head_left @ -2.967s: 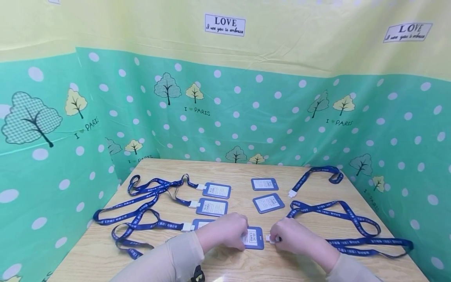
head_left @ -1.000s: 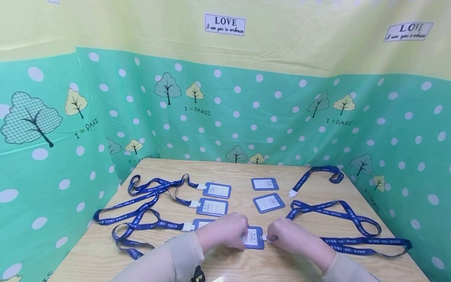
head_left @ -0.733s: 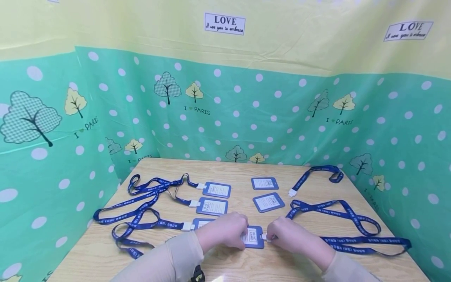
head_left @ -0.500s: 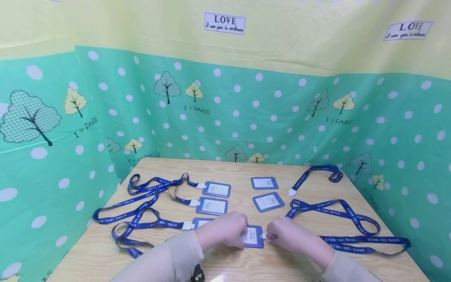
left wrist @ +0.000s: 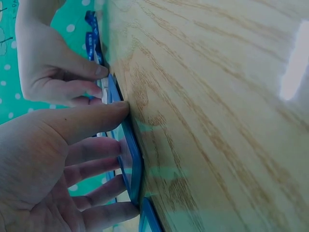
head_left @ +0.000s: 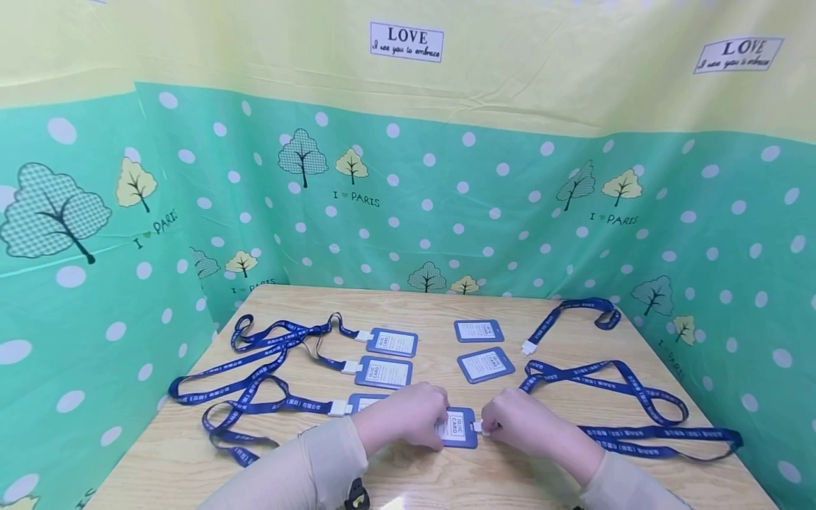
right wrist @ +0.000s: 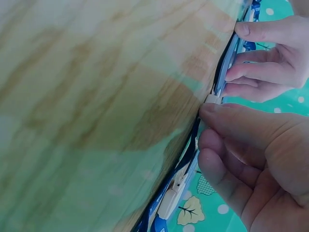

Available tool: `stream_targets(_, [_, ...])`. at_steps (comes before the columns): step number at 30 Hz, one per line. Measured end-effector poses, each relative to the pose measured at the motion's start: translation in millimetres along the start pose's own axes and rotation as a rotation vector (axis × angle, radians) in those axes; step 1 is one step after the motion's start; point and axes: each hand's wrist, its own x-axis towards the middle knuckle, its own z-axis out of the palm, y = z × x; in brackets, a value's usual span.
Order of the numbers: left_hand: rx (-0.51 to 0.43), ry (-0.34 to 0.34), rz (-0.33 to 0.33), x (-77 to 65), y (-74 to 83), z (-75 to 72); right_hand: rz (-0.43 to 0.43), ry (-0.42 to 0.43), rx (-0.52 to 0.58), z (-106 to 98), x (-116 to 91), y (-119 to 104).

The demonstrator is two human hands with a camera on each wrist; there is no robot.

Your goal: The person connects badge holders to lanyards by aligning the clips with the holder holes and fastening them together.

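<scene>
In the head view my left hand (head_left: 411,418) holds a blue ID card holder (head_left: 464,438) flat on the table. Its thumb is at the near edge, and its fingers spread over the card holder (left wrist: 137,179) in the left wrist view. My right hand (head_left: 521,426) pinches the white clip (head_left: 479,427) of a navy lanyard (head_left: 663,433) between thumb and fingers. The clip's tip meets the slotted end of the card holder; how far it goes through the slot is hidden. The lanyard's strap trails right under the wrist.
On the left lie several navy lanyards (head_left: 223,370) joined to card holders (head_left: 392,343), one partly behind my left hand. Two loose card holders (head_left: 486,365) rest at the back middle. Two more lanyards (head_left: 576,306) lie at right. A printed curtain (head_left: 414,212) surrounds the wooden table (head_left: 357,297).
Since the earliest frame my right hand has shifted slightly left, bringing the clip from just apart to the card holder's slot. My left hand has kept still. Over the last half second little differs.
</scene>
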Motion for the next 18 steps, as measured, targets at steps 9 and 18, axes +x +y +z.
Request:
stream_targets(9, [-0.027,0.0,-0.006,-1.9,1.1,-2.2,-0.004,0.0,0.002,-0.2,1.2,1.1])
stream_targets(18, [-0.055,0.003,-0.011,-1.9,-0.6,-0.9,-0.007,-0.018,0.024,-3.4,2.2,-1.8])
